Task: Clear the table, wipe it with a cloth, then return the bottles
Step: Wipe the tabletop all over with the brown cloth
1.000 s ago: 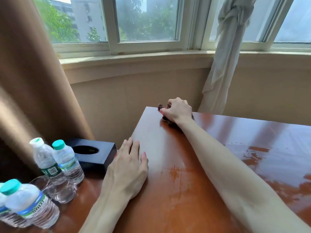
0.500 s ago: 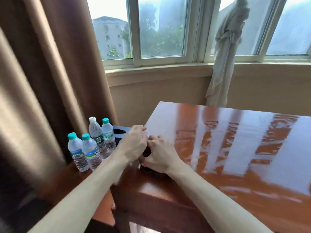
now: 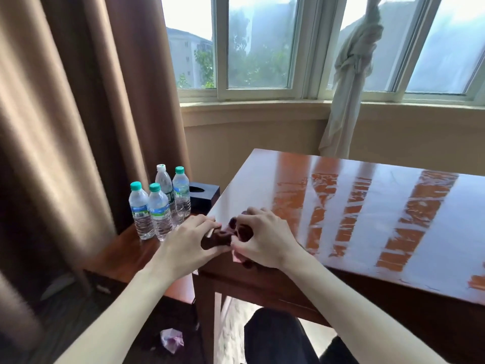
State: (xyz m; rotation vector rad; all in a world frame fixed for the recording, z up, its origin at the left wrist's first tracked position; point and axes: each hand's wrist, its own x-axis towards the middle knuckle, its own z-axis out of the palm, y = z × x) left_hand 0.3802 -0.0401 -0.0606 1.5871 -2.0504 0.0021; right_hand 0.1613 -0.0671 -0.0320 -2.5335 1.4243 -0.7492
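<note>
A dark maroon cloth (image 3: 223, 237) is bunched at the near left corner of the glossy red-brown table (image 3: 354, 206). My left hand (image 3: 187, 241) and my right hand (image 3: 259, 239) both grip it, fingers curled into its folds, with the right hand resting on the tabletop. Wet streaks shine across the table's surface. Several clear water bottles (image 3: 160, 203) with green and white caps stand together on the lower side table (image 3: 126, 258) to the left, apart from both hands.
A dark tissue box (image 3: 203, 194) sits behind the bottles. Brown curtains (image 3: 78, 114) hang at the left, and a knotted white curtain (image 3: 351, 74) hangs by the window. A crumpled pinkish scrap (image 3: 172, 340) lies on the floor. My dark-clothed leg (image 3: 278, 340) is under the table edge.
My right hand drew the cloth from the far corner back to the near left corner. My left hand left the tabletop and took hold of the cloth too. The view pulled back.
</note>
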